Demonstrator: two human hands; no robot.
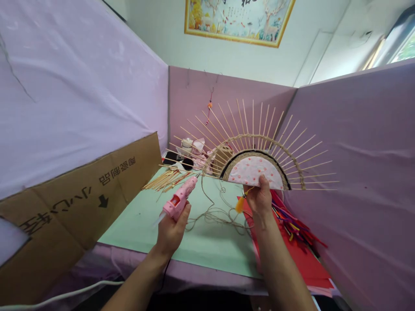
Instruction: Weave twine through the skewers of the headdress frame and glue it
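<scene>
My left hand is wrapped round a pink glue gun, its nozzle pointing up and right near the left end of the fan-shaped piece. With thumb in front, my right hand grips the lower edge of that fan-shaped piece, a half disc of white cloth with pink dots, rimmed in black and braid. Thin sticks radiate from it, crossed by an arc of twine. Loose twine trails from the arc's left end onto the green mat. A yellow tassel hangs beside my right hand.
Loose sticks lie on the green mat at the left, before a jar and black items. Red sheets and coloured strips lie at the right. Cardboard stands left; cloth-covered panels surround the table.
</scene>
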